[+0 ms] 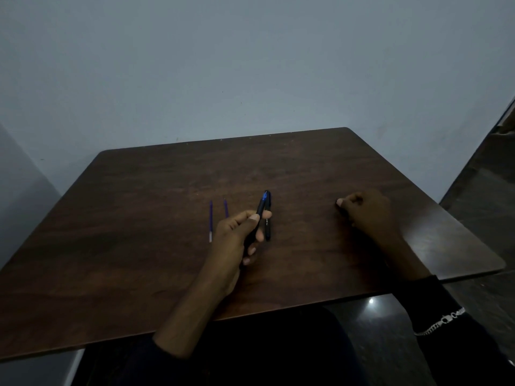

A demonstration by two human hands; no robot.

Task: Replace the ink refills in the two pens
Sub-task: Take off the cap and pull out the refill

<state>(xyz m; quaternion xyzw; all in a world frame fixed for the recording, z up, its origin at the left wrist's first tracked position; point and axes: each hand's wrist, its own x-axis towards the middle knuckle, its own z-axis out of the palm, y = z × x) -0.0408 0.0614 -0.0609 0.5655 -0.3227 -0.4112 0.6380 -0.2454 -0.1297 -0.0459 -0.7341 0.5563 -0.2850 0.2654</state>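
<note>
My left hand (237, 238) grips a black pen with a blue top (262, 203), held tilted just above the table, its top end pointing away from me. A second black pen (267, 225) lies flat on the table right beside it, to its right. Two thin blue ink refills lie to the left: one refill (210, 221) in full view, the other refill (225, 208) partly hidden behind my left hand. My right hand (367, 210) rests on the table to the right, fingers curled shut, nothing visible in it.
The dark brown wooden table (139, 246) stands against a pale grey wall (250, 65). Its front edge runs just above my lap. A dark floor shows at the right, past the table's right edge. My right sleeve carries a silver zip.
</note>
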